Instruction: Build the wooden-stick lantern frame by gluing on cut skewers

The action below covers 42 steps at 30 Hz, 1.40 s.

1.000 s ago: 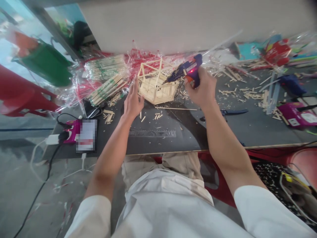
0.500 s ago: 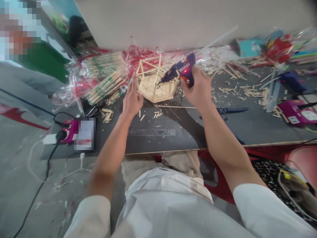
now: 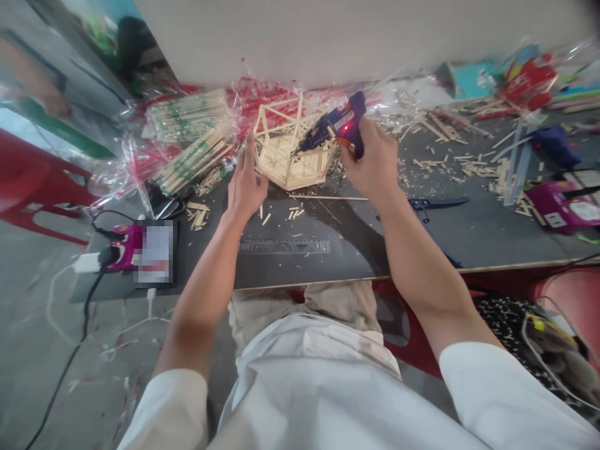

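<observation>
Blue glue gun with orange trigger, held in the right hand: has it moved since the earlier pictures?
Yes. Judged against the clear plastic ruler, the glue gun has shifted a little to the left.

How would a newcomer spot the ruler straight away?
On the dark table, find the wooden stick frame, then come straight toward the near edge. Past the single long thin stick, the ruler lies flat. It is see-through with printed markings, unlike the small pale wood scraps between it and the stick.
</observation>
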{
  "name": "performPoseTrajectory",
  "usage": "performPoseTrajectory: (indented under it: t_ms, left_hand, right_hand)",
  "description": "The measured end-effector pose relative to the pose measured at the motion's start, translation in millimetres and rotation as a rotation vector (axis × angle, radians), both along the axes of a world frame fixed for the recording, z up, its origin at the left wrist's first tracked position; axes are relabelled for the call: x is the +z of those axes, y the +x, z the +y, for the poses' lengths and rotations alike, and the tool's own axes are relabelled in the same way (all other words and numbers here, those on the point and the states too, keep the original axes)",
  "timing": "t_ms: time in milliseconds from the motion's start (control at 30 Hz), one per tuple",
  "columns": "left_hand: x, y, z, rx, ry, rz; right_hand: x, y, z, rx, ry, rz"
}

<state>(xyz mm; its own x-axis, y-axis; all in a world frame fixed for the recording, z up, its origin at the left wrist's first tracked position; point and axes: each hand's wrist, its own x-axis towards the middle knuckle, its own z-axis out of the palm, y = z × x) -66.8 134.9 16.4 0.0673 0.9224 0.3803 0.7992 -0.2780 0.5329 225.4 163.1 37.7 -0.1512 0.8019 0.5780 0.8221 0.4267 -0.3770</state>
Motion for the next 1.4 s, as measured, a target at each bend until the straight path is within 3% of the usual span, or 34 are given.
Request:
performPoseTrajectory:
  t_ms: [200, 500, 1400]
  left_hand:
    - [0.9, 1, 1, 0.023, -0.018, -0.01]
    - [-10.0, -6, 8, -0.041, 0.029, -0.037]
    - [-10.7, -5, 9, -0.037, 0.054, -0.04]
  right_hand:
    - [3.3, 1, -3, 0.021, -0.023, 0.013]
    - [6.1, 4, 2, 0.038, -0.062, -0.018]
    - [15.3, 7, -2, 0.012, -0.07, -0.03]
